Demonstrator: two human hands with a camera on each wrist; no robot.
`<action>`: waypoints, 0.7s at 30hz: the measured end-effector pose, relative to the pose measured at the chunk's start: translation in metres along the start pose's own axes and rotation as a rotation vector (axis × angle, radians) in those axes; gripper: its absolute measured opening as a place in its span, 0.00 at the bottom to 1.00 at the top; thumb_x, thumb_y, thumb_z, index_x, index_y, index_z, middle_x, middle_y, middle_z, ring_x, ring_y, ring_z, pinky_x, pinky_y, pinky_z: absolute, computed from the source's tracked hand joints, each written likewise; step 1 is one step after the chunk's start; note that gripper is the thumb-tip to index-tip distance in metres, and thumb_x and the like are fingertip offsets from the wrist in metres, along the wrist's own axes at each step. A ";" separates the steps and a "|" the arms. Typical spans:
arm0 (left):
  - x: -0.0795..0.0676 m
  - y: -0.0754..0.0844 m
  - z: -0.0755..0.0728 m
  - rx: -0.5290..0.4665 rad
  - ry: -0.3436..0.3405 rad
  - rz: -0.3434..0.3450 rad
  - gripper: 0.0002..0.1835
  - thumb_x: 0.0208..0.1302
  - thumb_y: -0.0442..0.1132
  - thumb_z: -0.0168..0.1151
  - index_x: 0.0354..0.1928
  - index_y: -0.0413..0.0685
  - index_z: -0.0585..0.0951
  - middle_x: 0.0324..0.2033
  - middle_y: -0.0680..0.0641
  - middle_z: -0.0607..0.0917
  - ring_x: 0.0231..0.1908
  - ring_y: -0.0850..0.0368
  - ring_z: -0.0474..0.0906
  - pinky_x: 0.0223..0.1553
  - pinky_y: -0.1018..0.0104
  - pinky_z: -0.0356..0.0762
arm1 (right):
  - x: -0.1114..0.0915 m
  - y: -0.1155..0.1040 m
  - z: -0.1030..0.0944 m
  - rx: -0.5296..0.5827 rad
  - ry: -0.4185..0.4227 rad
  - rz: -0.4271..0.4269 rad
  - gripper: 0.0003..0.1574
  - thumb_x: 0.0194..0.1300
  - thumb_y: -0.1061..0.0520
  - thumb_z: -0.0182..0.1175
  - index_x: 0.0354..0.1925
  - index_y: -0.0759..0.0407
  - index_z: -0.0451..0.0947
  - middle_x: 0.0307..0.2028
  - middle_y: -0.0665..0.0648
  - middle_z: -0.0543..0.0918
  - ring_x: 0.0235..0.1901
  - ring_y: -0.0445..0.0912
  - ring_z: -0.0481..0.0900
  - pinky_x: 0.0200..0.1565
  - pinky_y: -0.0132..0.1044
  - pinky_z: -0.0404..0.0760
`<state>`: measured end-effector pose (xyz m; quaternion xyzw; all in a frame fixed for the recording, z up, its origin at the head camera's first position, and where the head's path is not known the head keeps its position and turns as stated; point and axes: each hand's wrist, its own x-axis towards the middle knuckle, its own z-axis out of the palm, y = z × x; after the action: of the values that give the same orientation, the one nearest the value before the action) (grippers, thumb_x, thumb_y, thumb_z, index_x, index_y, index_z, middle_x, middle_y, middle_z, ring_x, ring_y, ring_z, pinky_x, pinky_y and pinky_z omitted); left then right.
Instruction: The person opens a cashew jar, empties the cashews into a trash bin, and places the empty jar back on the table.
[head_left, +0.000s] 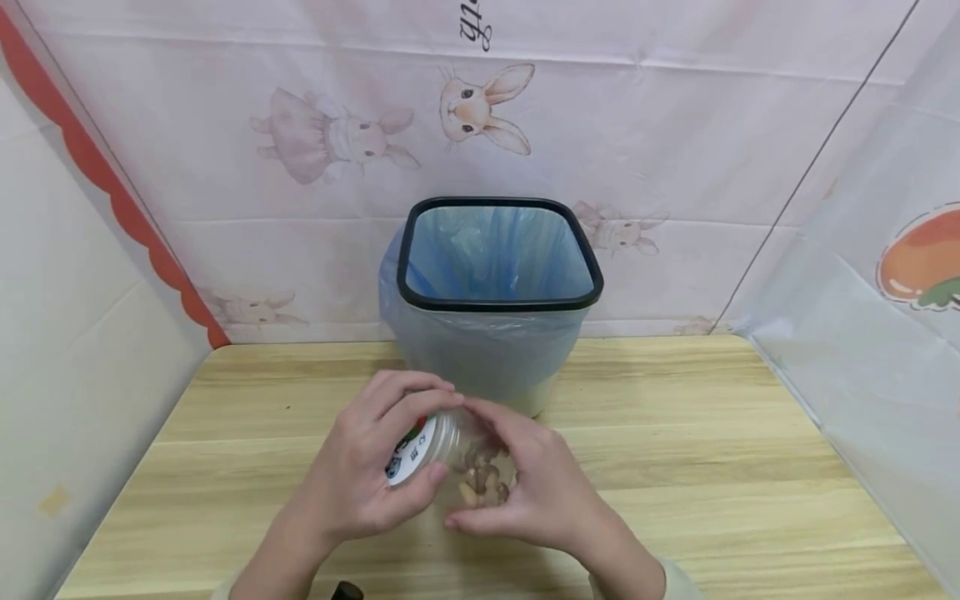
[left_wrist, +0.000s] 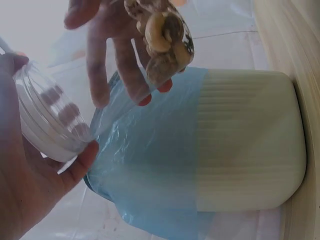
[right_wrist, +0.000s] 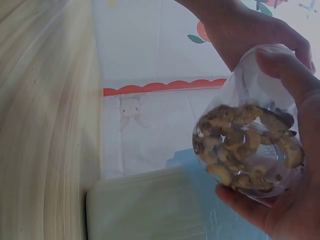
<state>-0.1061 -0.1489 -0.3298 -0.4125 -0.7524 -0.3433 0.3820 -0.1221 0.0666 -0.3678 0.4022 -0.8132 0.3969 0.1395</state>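
A clear plastic jar (right_wrist: 252,82) is held tilted on its side above the table, in front of the bin. Its white lid (head_left: 411,457), printed with a picture, faces left. Curved, brown-skinned nuts that look like cashews (right_wrist: 230,142) lie heaped in the jar's base. My left hand (head_left: 360,467) grips the lid end, thumb below and fingers over the top. Around the jar's body curls my right hand (head_left: 551,483), its thumb near the front and its fingers partly hidden behind the jar.
Behind the hands stands a pale bin (left_wrist: 250,140) with a black rim (head_left: 501,305) and a blue plastic bag (head_left: 487,250) lining it. A small black object (head_left: 347,591) pokes in at the bottom edge of the head view. Printed cloth walls enclose the wooden table (head_left: 712,467).
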 end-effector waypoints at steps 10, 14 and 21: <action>-0.006 0.003 -0.008 0.049 0.002 -0.248 0.24 0.57 0.44 0.59 0.57 0.50 0.80 0.53 0.51 0.81 0.50 0.56 0.77 0.45 0.67 0.76 | 0.003 0.001 0.002 -0.182 0.084 -0.079 0.63 0.40 0.33 0.79 0.70 0.51 0.66 0.59 0.51 0.80 0.52 0.42 0.81 0.50 0.40 0.83; -0.005 0.002 -0.012 0.026 0.050 -0.243 0.23 0.60 0.43 0.57 0.57 0.45 0.79 0.53 0.50 0.82 0.47 0.57 0.76 0.46 0.71 0.72 | 0.003 0.002 0.002 -0.181 0.091 -0.078 0.64 0.39 0.33 0.79 0.70 0.51 0.66 0.60 0.50 0.80 0.55 0.42 0.81 0.52 0.41 0.83; -0.004 0.000 -0.014 0.014 0.050 -0.236 0.21 0.73 0.46 0.47 0.61 0.46 0.78 0.54 0.48 0.80 0.47 0.55 0.77 0.42 0.72 0.73 | 0.002 0.003 -0.001 -0.143 0.093 -0.060 0.64 0.39 0.34 0.80 0.70 0.51 0.66 0.59 0.51 0.81 0.50 0.42 0.82 0.50 0.38 0.83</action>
<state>-0.1001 -0.1618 -0.3272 -0.3095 -0.7883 -0.3910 0.3603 -0.1256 0.0675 -0.3682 0.3963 -0.8198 0.3515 0.2175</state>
